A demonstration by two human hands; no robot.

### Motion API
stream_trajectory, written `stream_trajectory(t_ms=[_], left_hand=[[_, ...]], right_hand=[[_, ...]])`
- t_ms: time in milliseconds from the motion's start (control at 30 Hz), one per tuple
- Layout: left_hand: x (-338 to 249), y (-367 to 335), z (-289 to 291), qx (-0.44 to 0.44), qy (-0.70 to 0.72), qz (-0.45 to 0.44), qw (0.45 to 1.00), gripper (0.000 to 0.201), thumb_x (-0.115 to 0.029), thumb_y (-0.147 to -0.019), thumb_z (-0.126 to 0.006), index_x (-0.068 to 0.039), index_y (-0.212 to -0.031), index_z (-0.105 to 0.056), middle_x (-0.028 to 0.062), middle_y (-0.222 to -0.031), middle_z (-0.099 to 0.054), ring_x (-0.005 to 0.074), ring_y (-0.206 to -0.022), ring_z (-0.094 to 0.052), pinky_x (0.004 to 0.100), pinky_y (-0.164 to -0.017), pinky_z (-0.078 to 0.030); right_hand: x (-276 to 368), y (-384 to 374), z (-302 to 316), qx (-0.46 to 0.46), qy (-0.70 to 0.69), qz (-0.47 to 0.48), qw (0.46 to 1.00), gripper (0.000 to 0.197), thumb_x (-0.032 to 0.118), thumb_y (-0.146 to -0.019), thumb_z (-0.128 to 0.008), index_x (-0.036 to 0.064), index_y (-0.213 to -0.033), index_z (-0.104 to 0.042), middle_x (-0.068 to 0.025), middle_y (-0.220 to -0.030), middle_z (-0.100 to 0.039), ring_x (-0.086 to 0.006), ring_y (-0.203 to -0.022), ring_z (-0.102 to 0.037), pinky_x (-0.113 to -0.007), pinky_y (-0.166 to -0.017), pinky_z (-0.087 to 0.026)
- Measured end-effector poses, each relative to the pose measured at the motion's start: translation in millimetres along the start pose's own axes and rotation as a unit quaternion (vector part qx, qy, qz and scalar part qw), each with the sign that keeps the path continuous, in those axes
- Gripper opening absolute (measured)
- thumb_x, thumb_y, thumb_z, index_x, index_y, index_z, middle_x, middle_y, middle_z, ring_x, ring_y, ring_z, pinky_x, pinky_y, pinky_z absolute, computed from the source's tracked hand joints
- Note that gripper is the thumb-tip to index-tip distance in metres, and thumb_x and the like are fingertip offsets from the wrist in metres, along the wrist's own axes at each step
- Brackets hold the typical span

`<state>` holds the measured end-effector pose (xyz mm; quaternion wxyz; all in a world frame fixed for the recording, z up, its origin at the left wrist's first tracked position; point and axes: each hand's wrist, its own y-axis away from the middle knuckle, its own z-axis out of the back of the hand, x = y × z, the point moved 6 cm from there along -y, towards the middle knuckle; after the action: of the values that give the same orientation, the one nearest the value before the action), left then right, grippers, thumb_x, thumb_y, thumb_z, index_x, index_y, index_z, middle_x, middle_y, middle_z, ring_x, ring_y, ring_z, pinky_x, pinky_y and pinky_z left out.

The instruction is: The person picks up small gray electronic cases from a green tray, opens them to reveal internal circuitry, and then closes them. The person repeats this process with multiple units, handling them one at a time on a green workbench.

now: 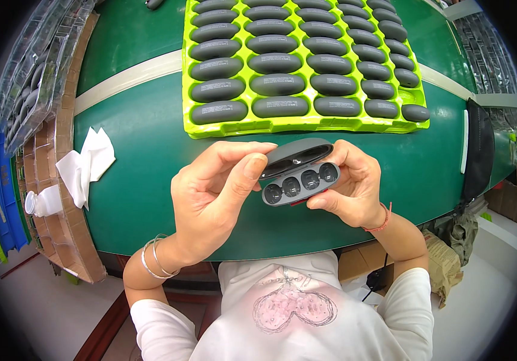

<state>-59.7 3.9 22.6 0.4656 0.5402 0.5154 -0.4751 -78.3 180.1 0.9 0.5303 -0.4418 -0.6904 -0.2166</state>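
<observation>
One dark-grey oval plastic case [299, 173], its lid raised over four rounded black inserts, is held between both hands above the smooth green table [144, 192]. The left hand [207, 201] has thumb and fingers clamped on its left end; the right hand [358, 186] grips its right end. Beyond lies a lime-green plastic tray [240, 128] of matching closed cases [280, 107].

A tray [210, 128] lay on the table [144, 156] behind the case [301, 180].
Other cases [278, 84] lay in it; tissue [94, 156] lay left.
</observation>
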Motion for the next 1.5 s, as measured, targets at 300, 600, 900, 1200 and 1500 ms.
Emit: stream_trajectory(t_ms=[300,600,900,1200,1500], left_hand=[[-14.1,-1.9,-1.7,0.038,-0.104,-0.122,0.986,0.017,-0.007,-0.09,-0.064,0.004,-0.103,-0.065,0.0119,-0.095,-0.068,0.017,-0.088,-0.062,0.029,-0.079,-0.05],[3.1,-2.8,-6.3,0.09,-0.045,0.013,0.995,0.034,-0.004,-0.086,-0.068,0.007,-0.116,-0.056,0.0145,-0.109,-0.061,0.0187,-0.097,-0.061,0.03,-0.08,-0.055],[10.0,-3.9,-15.1,0.08,0.037,0.086,0.992,0.036,-0.005,-0.082,-0.073,0.003,-0.115,-0.061,0.0113,-0.103,-0.064,0.0159,-0.094,-0.063,0.0269,-0.075,-0.055],[-27.4,6.8,-14.3,0.056,-0.349,-0.346,0.869,0.048,0.006,-0.06,-0.082,-0.003,-0.103,-0.062,0.0151,-0.106,-0.062,0.026,-0.093,-0.062,0.0331,-0.074,-0.054],[-30.8,23.0,-19.3,0.037,-0.416,-0.51,0.752,0.032,0.0,-0.066,-0.074,0.002,-0.097,-0.067,0.0138,-0.099,-0.064,0.0253,-0.085,-0.061,0.0308,-0.07,-0.058]], right_hand=[[-1.0,-2.7,3.9,-0.027,-0.004,-0.014,1.0,0.027,-0.003,-0.079,-0.074,-0.0016,-0.093,-0.052,-0.0166,-0.106,-0.061,-0.0194,-0.097,-0.064,-0.034,-0.086,-0.054],[-5.4,-0.7,7.0,-0.034,-0.035,-0.001,0.999,0.022,-0.005,-0.081,-0.07,-0.002,-0.092,-0.051,-0.0147,-0.102,-0.061,-0.0196,-0.094,-0.065,-0.033,-0.083,-0.055],[-3.7,-3.8,6.9,-0.054,-0.028,-0.003,0.998,0.015,0.0,-0.088,-0.065,-0.0044,-0.097,-0.054,-0.0146,-0.1,-0.06,-0.0189,-0.087,-0.064,-0.032,-0.079,-0.056],[5.0,-10.8,-0.5,0.033,0.032,0.017,0.999,0.049,-0.003,-0.083,-0.067,-0.0042,-0.129,-0.05,-0.0173,-0.129,-0.054,-0.0247,-0.116,-0.057,-0.037,-0.097,-0.05],[11.6,-10.1,-7.6,0.067,0.078,0.056,0.993,0.064,-0.005,-0.072,-0.074,-0.0026,-0.131,-0.05,-0.0208,-0.135,-0.05,-0.0295,-0.121,-0.054,-0.04,-0.1,-0.048]])
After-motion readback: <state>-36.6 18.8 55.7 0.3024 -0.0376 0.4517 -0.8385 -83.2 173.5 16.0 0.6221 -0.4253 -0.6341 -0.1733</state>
